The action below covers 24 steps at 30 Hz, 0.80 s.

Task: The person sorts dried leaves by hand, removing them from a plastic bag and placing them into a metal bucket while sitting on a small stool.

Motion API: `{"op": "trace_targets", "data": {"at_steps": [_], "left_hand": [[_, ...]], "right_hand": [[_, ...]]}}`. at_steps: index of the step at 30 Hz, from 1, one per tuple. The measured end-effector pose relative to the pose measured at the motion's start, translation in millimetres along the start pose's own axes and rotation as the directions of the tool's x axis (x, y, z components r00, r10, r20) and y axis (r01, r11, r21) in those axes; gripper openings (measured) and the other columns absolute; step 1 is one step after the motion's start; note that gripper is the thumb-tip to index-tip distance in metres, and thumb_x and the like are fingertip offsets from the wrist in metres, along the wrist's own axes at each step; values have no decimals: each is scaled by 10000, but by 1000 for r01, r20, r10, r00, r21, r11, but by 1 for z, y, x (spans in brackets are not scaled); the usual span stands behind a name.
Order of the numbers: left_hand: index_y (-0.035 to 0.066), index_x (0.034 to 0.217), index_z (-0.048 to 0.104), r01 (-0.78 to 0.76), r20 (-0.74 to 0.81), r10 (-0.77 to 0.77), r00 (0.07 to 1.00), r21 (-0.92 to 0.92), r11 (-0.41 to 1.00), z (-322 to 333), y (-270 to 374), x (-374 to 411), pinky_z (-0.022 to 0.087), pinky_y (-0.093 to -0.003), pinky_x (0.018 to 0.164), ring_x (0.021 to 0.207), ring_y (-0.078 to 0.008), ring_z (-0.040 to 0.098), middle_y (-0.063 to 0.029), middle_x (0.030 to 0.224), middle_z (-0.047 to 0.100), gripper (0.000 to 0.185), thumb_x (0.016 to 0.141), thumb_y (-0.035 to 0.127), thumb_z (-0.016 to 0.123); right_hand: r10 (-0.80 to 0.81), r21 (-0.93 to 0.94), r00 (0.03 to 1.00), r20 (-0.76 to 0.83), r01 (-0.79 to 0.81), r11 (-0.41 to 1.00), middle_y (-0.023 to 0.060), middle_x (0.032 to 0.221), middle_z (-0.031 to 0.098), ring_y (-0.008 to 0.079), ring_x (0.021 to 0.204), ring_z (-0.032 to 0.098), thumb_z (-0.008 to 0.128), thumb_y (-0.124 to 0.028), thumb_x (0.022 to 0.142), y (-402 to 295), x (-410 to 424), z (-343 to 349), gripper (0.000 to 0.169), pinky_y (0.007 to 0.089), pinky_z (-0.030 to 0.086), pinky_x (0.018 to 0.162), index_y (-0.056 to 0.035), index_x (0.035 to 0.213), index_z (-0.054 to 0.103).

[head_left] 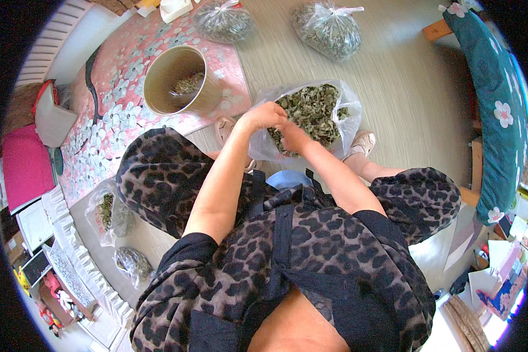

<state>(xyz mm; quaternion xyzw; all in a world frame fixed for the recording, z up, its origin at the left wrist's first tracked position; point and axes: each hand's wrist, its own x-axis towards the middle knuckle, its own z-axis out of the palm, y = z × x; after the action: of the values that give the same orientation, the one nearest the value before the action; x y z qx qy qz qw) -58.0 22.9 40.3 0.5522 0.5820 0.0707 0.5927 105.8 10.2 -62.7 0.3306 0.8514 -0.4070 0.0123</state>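
Note:
An open clear plastic bag (350,116) of dried greenish-brown leaves (312,108) stands on the floor between my feet. My left hand (264,116) is over the bag's left part, palm down with fingers bent. Just below and to its right, my right hand (295,137) is at the leaves, its fingers curled toward the left hand. The fingertips of both hands meet or overlap. Whatever may be between them is hidden. Left of the bag, a beige bucket (213,94) has dry plant bits (188,83) and some clear plastic inside.
Two tied bags of dried leaves, a left one (224,22) and a right one (328,31), sit ahead. More bags (110,211) (132,262) lie left behind my knee. A pink floral mat (127,92) is under the bucket. A teal cushioned seat (495,114) stands right.

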Motion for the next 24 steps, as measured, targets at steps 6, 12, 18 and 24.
{"op": "trace_targets", "data": {"at_steps": [6, 12, 18, 24], "left_hand": [[-26, 1237, 396, -185, -576, 220, 788, 120, 975, 1, -42, 36, 316, -327, 970, 1166, -297, 417, -193, 1232, 462, 571, 691, 63, 537], [-42, 1237, 396, -277, -436, 137, 889, -274, 921, -4, -7, 18, 339, -283, 931, 1094, -209, 465, -153, 1201, 493, 537, 726, 45, 536], [-44, 1141, 485, -175, -337, 51, 940, -349, 921, 1, 9, 10, 380, -288, 885, 1017, -174, 513, -117, 1111, 558, 413, 751, 75, 550], [-62, 1088, 527, -217, -410, 40, 911, -395, 893, 10, -5, 22, 405, -285, 851, 978, -207, 550, -149, 1046, 593, 390, 726, 81, 553]], "right_hand": [[203, -271, 947, 248, -133, 953, 183, 1021, 515, 348, 951, 517, 537, -39, 656, -3, -40, 0, 341, 391, 423, 834, -21, 996, 557], [406, -135, 912, 59, -395, 909, 172, 884, 604, 337, 863, 577, 510, -68, 697, -2, -53, -40, 206, 415, 474, 736, -78, 860, 636], [347, -47, 766, -541, -440, 897, 170, 1108, 486, 347, 1055, 449, 581, -41, 667, 41, -30, -63, 398, 394, 396, 885, -125, 1056, 561], [388, -162, 886, -253, -434, 886, 163, 1340, 298, 339, 1187, 339, 611, -85, 638, 77, -13, -39, 593, 464, 282, 978, -121, 1208, 448]]}}
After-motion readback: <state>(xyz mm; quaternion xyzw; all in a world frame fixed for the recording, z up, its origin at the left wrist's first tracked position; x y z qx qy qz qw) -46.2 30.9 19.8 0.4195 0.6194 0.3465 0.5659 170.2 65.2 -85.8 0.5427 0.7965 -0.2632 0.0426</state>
